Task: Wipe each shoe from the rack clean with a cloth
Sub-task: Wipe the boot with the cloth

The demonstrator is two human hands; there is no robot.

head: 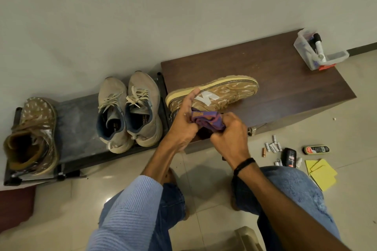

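Left hand [184, 116] grips the heel of the brown shoe [214, 92], tipped on its side above the dark cabinet [275, 79]. Right hand [228, 130] is clenched around the purple cloth [206, 120], pressed against the shoe's near side.

Dim, warm indoor light is falling from overhead, leaving a bright glare spot shining on the glossy floor tiles [111, 194] between the knees. Soft shadows are pooling under the forearms and along the wall [142, 16] behind the shoes. Wide-angle distortion is bending the edges, and the near sleeve [130, 214] is blurring slightly.
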